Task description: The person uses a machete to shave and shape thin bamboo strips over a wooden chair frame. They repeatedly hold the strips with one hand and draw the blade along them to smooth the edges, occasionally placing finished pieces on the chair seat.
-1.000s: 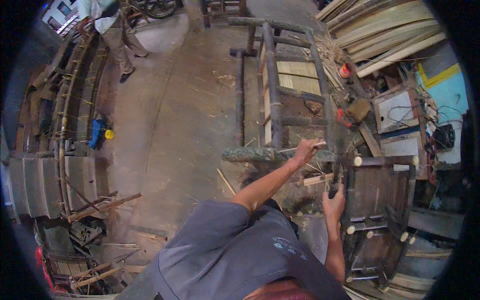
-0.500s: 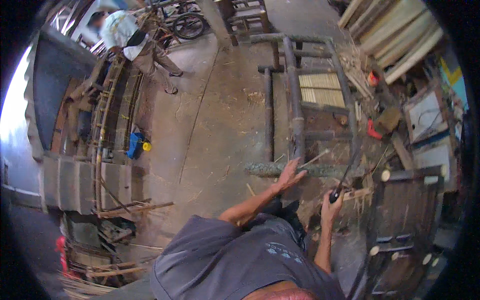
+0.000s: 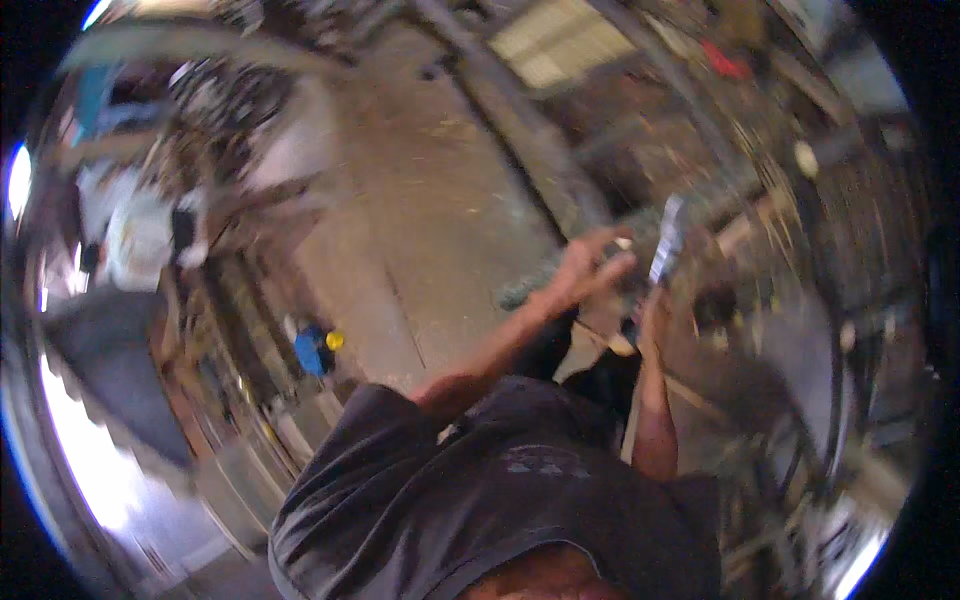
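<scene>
My left hand (image 3: 590,268) is at the near end of a dark bamboo frame (image 3: 540,150), beside its greenish cross pole (image 3: 515,292). Its fingers are spread, and a small pale spot shows by the fingertips; I cannot tell whether the hand touches the pole. To its right, my right hand (image 3: 652,325) is wrapped round the handle of a hand tool with a long, shiny blade (image 3: 668,240), which points away from me. Motion blur hides the blade's edge and exact kind. Pale slats (image 3: 565,42) fill part of the frame's far section.
A blue container (image 3: 312,352) with a yellow part (image 3: 335,340) stands on the floor at left. A person (image 3: 140,235) in a light top is at far left. A red object (image 3: 725,60) lies beyond the frame. Blurred bamboo pieces crowd the right side.
The whole view has turned and shifted, so the frame appears closer and tilted. The blade in my right hand now shows shiny instead of dark. My left hand remains by the cross pole.
</scene>
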